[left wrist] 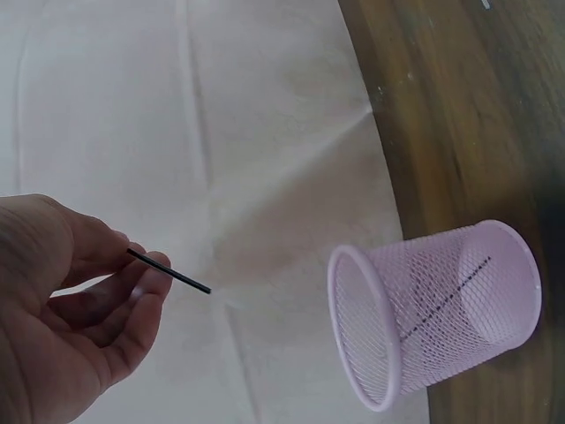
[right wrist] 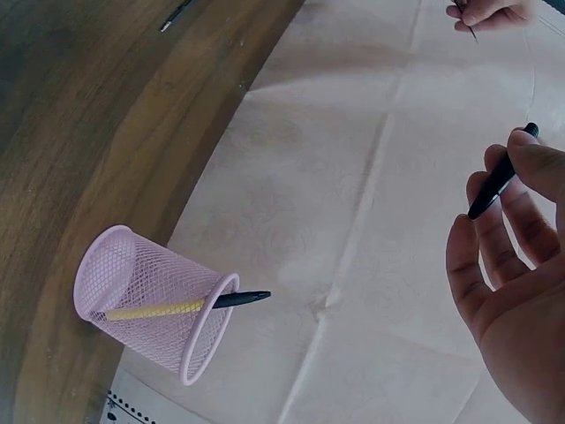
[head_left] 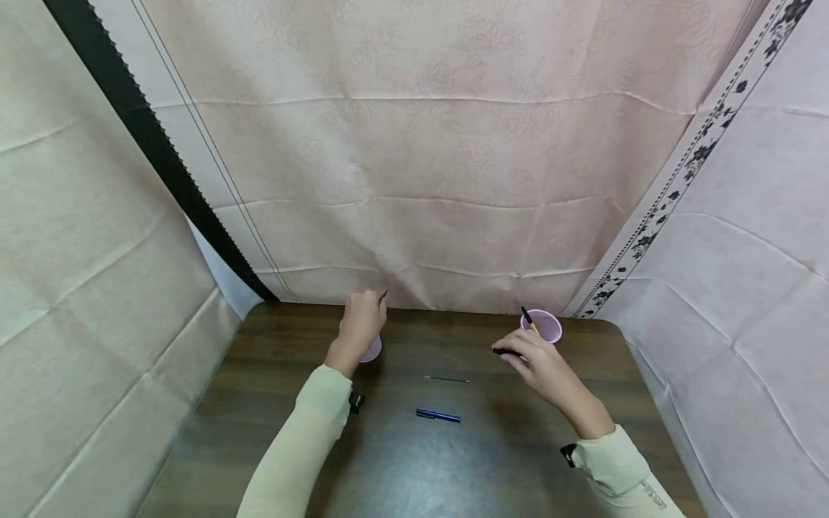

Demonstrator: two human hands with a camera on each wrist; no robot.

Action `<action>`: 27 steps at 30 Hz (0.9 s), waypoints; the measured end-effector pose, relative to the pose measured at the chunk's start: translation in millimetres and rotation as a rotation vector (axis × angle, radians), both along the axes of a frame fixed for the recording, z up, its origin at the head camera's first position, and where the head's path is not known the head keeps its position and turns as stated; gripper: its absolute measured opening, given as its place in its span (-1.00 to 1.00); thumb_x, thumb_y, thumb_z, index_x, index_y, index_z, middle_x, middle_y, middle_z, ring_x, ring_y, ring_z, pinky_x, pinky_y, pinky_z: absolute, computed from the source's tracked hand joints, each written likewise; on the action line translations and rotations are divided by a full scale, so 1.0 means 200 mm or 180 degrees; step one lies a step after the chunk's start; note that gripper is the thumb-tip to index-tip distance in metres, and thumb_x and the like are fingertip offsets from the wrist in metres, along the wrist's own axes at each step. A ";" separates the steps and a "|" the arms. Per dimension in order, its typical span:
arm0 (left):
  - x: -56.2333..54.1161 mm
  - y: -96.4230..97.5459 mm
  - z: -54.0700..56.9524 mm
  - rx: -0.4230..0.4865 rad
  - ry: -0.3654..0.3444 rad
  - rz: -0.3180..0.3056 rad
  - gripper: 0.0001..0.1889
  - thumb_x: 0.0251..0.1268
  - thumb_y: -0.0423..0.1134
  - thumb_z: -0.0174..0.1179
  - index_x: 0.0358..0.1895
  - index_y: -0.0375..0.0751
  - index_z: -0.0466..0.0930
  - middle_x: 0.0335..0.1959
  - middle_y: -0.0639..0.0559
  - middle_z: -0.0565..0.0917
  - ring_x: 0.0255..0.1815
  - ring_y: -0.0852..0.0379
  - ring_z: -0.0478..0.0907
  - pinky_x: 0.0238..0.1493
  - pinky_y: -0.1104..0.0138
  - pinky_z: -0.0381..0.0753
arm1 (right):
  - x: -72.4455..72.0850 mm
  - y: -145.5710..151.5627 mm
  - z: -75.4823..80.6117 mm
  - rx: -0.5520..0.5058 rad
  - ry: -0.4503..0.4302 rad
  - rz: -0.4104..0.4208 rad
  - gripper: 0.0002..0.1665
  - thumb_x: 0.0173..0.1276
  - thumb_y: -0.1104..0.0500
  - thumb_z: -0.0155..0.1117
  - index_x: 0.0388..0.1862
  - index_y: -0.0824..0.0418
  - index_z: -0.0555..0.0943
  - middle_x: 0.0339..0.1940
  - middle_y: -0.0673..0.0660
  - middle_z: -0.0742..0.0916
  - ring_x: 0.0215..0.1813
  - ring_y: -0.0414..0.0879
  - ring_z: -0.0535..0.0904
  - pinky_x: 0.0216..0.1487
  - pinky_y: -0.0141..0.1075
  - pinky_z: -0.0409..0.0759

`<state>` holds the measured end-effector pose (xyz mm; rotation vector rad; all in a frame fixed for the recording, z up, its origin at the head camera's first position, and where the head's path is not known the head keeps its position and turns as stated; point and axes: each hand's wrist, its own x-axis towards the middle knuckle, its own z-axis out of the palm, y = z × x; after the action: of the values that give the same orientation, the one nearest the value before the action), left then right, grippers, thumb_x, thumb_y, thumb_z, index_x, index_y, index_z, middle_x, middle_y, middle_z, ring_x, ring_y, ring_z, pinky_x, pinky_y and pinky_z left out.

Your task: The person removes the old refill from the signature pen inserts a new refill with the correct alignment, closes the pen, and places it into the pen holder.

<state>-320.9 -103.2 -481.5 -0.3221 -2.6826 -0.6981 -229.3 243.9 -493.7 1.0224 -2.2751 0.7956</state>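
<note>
Over the table point(head_left: 388, 467), the left hand point(head_left: 361, 320) pinched a stick point(left wrist: 181, 278), the right hand point(head_left: 540, 367) a pen point(right wrist: 496, 184); only the left wrist view showed a rod point(left wrist: 446, 299) in a cup point(left wrist: 433, 263).

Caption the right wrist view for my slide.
Right hand pinching a tapered black piece near a pink cup holding a pen.

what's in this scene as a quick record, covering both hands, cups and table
left hand: pinches a thin black rod
right hand: holds a black pen-shaped piece
left cup: pink mesh, dark stick inside
right cup: pink mesh, yellow-and-black pen inside
table: blue pen and slim dark refill, lying apart
</note>
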 end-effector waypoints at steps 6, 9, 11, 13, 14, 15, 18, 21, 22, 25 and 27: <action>0.05 0.04 0.01 -0.0060 0.0388 -0.0167 -0.82 0.36 -0.43 0.26 -0.07 -0.33 0.80 -0.27 -0.24 0.77 -0.18 -0.25 0.72 -0.10 -0.01 0.71 | -0.01 -0.01 0.02 0.0084 0.0029 0.0002 -0.58 0.09 0.53 0.52 -0.10 0.18 0.73 -0.15 0.01 0.75 -0.11 -0.12 0.66 -0.03 -0.37 0.54; 0.08 0.06 0.02 -0.0127 0.0574 -0.0206 -0.86 0.37 -0.45 0.27 -0.12 -0.35 0.79 -0.28 -0.21 0.76 -0.20 -0.23 0.71 -0.12 0.01 0.71 | -0.01 0.00 0.04 0.0111 0.0004 -0.0029 -0.61 0.12 0.50 0.51 -0.10 0.18 0.73 -0.14 0.02 0.76 -0.07 -0.09 0.66 0.02 -0.32 0.54; 0.10 0.07 0.03 -0.0170 0.0685 -0.0215 -0.88 0.38 -0.45 0.26 -0.15 -0.36 0.77 -0.30 -0.19 0.75 -0.23 -0.22 0.69 -0.14 0.02 0.70 | -0.01 0.00 0.05 0.0114 -0.0005 -0.0049 -0.66 0.17 0.46 0.50 -0.09 0.19 0.74 -0.12 0.02 0.76 -0.04 -0.06 0.67 0.08 -0.31 0.53; 0.12 0.08 0.03 -0.0170 0.0765 -0.0233 -0.90 0.40 -0.44 0.27 -0.18 -0.36 0.76 -0.32 -0.18 0.73 -0.26 -0.21 0.68 -0.17 0.02 0.69 | -0.01 0.00 0.06 0.0099 -0.0027 -0.0062 -0.74 0.27 0.39 0.47 -0.08 0.20 0.74 -0.11 0.03 0.77 -0.03 -0.05 0.67 0.11 -0.32 0.52; 0.13 0.09 0.03 -0.0165 0.0800 -0.0239 -0.91 0.40 -0.43 0.27 -0.19 -0.35 0.76 -0.33 -0.18 0.72 -0.27 -0.21 0.67 -0.18 0.02 0.69 | -0.01 0.00 0.07 0.0097 -0.0031 -0.0067 -0.78 0.31 0.35 0.45 -0.08 0.19 0.74 -0.11 0.03 0.77 -0.02 -0.04 0.67 0.11 -0.34 0.52; 0.14 0.09 0.03 -0.0154 0.0819 -0.0240 -0.92 0.40 -0.42 0.27 -0.20 -0.34 0.75 -0.34 -0.17 0.72 -0.27 -0.20 0.68 -0.18 0.03 0.69 | -0.01 0.01 0.07 0.0102 -0.0031 -0.0076 -0.81 0.34 0.32 0.44 -0.07 0.19 0.74 -0.11 0.03 0.77 -0.02 -0.05 0.67 0.11 -0.35 0.51; 0.16 0.10 0.04 -0.0125 0.0849 -0.0248 -0.94 0.39 -0.39 0.30 -0.20 -0.30 0.74 -0.33 -0.16 0.72 -0.26 -0.18 0.70 -0.18 0.05 0.70 | -0.01 0.01 0.08 0.0109 -0.0026 -0.0101 -0.80 0.34 0.33 0.44 -0.07 0.18 0.74 -0.11 0.03 0.77 -0.02 -0.06 0.66 0.07 -0.37 0.52; 0.17 0.11 0.05 -0.0141 0.0871 -0.0253 -0.95 0.39 -0.35 0.32 -0.20 -0.26 0.73 -0.31 -0.13 0.72 -0.25 -0.15 0.71 -0.20 0.06 0.70 | -0.02 0.01 0.10 0.0114 0.0001 -0.0131 -0.67 0.20 0.42 0.50 -0.08 0.17 0.74 -0.12 0.03 0.77 -0.03 -0.06 0.67 0.04 -0.33 0.54; 0.18 0.11 0.05 -0.0157 0.0879 -0.0259 -0.95 0.39 -0.34 0.33 -0.20 -0.24 0.73 -0.30 -0.12 0.72 -0.24 -0.14 0.71 -0.21 0.06 0.71 | -0.02 0.01 0.10 0.0119 0.0012 -0.0146 -0.64 0.17 0.44 0.52 -0.08 0.17 0.74 -0.12 0.03 0.77 -0.03 -0.06 0.67 0.03 -0.32 0.55; 0.19 0.12 0.06 -0.0222 0.0896 -0.0300 -0.94 0.41 -0.30 0.33 -0.21 -0.22 0.72 -0.29 -0.09 0.72 -0.24 -0.11 0.72 -0.23 0.08 0.71 | -0.02 0.01 0.11 0.0107 0.0033 -0.0179 -0.61 0.12 0.48 0.53 -0.09 0.18 0.74 -0.13 0.03 0.77 -0.04 -0.06 0.66 0.03 -0.32 0.54; 0.19 0.12 0.07 -0.0233 0.0907 -0.0353 -0.94 0.41 -0.30 0.32 -0.21 -0.22 0.73 -0.30 -0.07 0.71 -0.24 -0.09 0.71 -0.23 0.09 0.71 | -0.03 0.01 0.11 0.0116 0.0062 -0.0193 -0.61 0.11 0.48 0.54 -0.09 0.19 0.74 -0.13 0.04 0.77 -0.05 -0.06 0.66 0.04 -0.32 0.53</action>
<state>-282.1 -79.2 -467.5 -0.5492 -2.4363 -0.5400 -234.5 246.9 -471.1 0.9683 -2.3003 0.7189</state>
